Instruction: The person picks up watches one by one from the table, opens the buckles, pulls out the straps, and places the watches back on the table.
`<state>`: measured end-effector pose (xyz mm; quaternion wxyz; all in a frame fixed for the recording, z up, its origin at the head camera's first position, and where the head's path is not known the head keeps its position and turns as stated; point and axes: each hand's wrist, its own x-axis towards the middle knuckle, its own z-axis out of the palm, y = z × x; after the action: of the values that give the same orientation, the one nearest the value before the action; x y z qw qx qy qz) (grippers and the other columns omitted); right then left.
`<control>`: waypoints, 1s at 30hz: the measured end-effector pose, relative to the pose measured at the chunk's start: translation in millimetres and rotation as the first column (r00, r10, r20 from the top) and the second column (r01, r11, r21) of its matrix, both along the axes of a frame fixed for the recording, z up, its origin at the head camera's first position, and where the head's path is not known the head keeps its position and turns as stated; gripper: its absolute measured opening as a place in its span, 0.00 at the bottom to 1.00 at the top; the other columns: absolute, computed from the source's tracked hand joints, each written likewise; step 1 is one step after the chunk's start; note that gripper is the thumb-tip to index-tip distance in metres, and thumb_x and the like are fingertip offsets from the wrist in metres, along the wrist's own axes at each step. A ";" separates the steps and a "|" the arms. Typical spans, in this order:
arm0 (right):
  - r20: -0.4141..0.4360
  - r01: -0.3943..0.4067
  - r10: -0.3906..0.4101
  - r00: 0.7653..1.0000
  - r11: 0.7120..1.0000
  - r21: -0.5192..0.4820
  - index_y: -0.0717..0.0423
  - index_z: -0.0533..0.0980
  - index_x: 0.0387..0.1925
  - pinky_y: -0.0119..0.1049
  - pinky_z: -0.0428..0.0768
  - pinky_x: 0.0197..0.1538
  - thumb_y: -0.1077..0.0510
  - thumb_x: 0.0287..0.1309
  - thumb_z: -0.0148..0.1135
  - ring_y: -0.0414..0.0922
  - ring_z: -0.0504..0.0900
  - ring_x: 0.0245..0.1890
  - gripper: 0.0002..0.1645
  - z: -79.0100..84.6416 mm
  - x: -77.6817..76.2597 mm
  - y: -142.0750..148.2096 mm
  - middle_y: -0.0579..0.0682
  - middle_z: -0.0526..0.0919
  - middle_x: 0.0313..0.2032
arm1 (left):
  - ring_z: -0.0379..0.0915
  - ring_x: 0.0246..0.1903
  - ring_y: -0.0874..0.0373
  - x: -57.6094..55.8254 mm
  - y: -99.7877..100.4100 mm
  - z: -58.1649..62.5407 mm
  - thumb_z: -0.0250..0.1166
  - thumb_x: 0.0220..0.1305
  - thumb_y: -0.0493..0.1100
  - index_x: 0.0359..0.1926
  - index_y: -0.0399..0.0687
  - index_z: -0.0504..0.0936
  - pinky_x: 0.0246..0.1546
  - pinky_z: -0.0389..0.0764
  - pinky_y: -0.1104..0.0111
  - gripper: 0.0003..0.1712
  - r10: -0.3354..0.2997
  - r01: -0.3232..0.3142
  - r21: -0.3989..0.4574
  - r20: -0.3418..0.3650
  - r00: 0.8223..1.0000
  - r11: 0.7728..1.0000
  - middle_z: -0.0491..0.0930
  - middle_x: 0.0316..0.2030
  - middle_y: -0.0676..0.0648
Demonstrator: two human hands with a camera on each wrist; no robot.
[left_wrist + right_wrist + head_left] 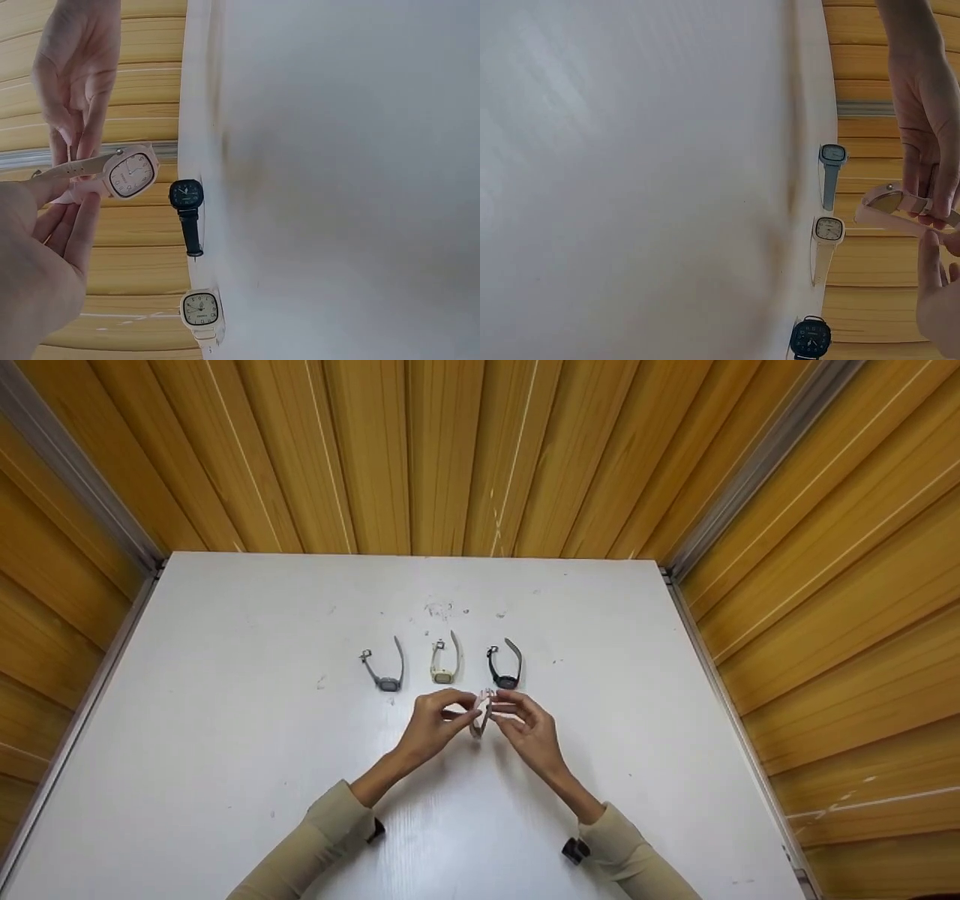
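Between my two hands is a pale pink wristwatch (pixel 478 730) with a rounded square dial (pixel 131 175), held up off the table with its strap looped. My left hand (pixel 433 726) pinches one side of the strap between thumb and fingers. At the other side, my right hand (pixel 534 737) grips the strap near its ends with thumb and fingertips. Fingers partly cover the buckle area. Beyond the hands stand a grey-blue watch (pixel 388 685), a cream watch (pixel 443 678) and a black watch (pixel 507 682), set in a row with straps raised.
The white table (pixel 225 720) carries small dark marks (pixel 439 610) behind the row of watches. Yellow wood-patterned panels (pixel 442 457) rise behind the table and at both sides, with grey metal posts (pixel 739 465) at the corners.
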<state>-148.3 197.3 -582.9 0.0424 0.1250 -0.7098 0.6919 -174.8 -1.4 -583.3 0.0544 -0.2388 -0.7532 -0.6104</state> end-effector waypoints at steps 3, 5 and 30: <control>-0.030 0.008 -0.007 1.000 1.000 0.008 0.74 0.76 0.57 0.35 0.86 0.56 0.74 0.58 0.68 0.44 0.86 0.51 0.25 0.2 -0.2 0.3 0.70 0.78 0.56 | 0.86 0.40 0.45 0.7 2.2 2.6 0.72 0.62 0.34 0.42 0.40 0.89 0.39 0.89 0.70 0.07 0.012 -0.012 0.032 0.016 1.000 0.999 0.89 0.37 0.42; -0.053 0.012 -0.012 0.999 1.000 0.009 0.74 0.78 0.54 0.35 0.86 0.56 0.73 0.56 0.70 0.43 0.86 0.51 0.23 -0.3 -0.8 0.2 0.69 0.77 0.55 | 0.86 0.41 0.43 0.9 4.7 5.3 0.72 0.61 0.32 0.42 0.36 0.89 0.39 0.89 0.69 0.08 0.030 -0.031 0.037 0.027 0.999 0.999 0.89 0.37 0.39; 0.055 0.108 -0.106 0.993 0.994 -0.023 0.72 0.66 0.55 0.42 0.90 0.47 0.67 0.72 0.56 0.47 0.89 0.46 0.16 -4.4 -1.2 -2.8 0.75 0.80 0.50 | 0.85 0.43 0.55 -2.2 10.0 10.5 0.71 0.61 0.30 0.46 0.29 0.86 0.45 0.87 0.71 0.12 0.133 -0.175 0.124 0.286 0.949 0.977 0.87 0.42 0.33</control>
<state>-149.5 194.5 -587.3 0.0621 0.0677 -0.7075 0.7007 -177.0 8.5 -572.8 0.0138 -0.0869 -0.7226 -0.6856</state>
